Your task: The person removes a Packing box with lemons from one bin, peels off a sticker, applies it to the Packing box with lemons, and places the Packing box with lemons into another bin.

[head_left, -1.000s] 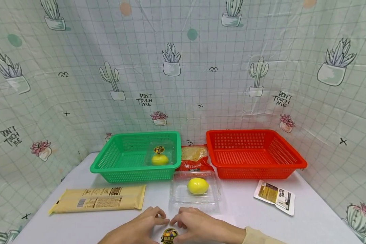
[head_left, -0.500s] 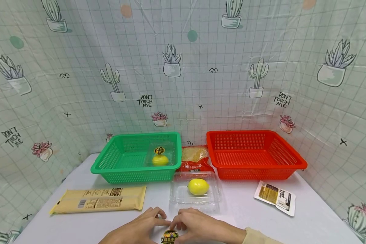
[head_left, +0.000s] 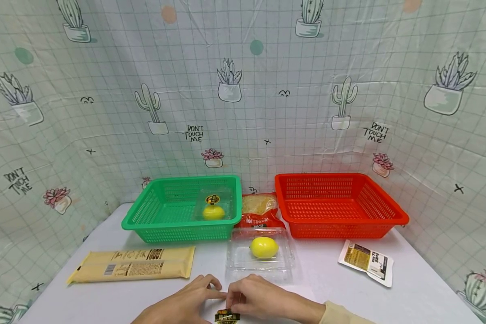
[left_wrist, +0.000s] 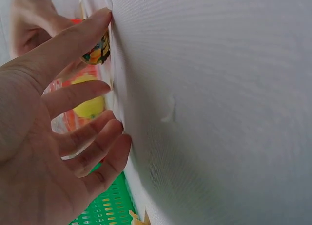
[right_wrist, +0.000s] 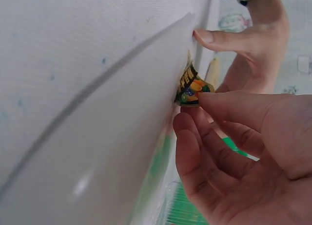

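My right hand (head_left: 263, 299) pinches the edge of a round black-and-gold sticker (head_left: 227, 316) printed with fruit, at the bottom centre of the head view. In the right wrist view the sticker (right_wrist: 189, 86) is bent up between thumb and forefinger, off a smooth white backing sheet (right_wrist: 112, 137). My left hand (head_left: 186, 301) lies just left of it, thumb and fingers spread, fingertips resting down at the sheet and table. Just beyond the hands stands a clear plastic clamshell box (head_left: 239, 261), its lid open, holding a yellow lemon (head_left: 264, 248).
A green basket (head_left: 178, 234) at the back left holds another clear box with a lemon (head_left: 213, 213). To its right are a red-and-clear food bag (head_left: 260, 211) and a red basket (head_left: 336, 229). A long beige packet (head_left: 133, 264) lies left, a white-and-gold pouch (head_left: 366, 263) right.
My right fingers have lifted the sticker's edge, which now curls up instead of lying flat. The left hand has stayed in place.
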The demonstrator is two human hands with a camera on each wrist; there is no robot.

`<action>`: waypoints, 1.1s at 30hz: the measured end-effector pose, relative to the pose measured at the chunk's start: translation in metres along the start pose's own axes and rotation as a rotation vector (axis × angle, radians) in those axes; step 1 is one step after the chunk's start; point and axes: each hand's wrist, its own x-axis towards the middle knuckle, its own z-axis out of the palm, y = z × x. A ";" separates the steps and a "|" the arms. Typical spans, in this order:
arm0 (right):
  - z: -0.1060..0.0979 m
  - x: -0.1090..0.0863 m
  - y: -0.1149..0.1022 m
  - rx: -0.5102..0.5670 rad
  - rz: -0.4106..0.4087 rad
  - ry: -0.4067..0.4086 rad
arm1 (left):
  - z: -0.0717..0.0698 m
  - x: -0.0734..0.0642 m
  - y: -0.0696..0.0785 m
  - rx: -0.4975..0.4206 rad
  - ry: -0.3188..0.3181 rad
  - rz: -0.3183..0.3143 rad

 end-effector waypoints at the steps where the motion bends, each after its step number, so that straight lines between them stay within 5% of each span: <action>1: -0.001 0.000 0.000 0.010 0.003 0.000 | -0.002 0.000 0.004 -0.012 -0.004 -0.021; 7: -0.005 0.000 -0.001 0.039 -0.002 0.013 | -0.005 0.001 0.009 0.020 -0.006 -0.040; 15: -0.011 -0.001 -0.004 0.046 -0.004 0.030 | 0.007 0.002 -0.009 -0.006 0.034 0.039; 23: -0.022 -0.003 -0.002 0.059 0.046 0.065 | -0.004 0.003 0.010 -0.009 -0.046 -0.092; 33: -0.047 -0.014 0.009 0.194 0.098 0.162 | -0.014 0.005 0.025 0.081 0.080 -0.090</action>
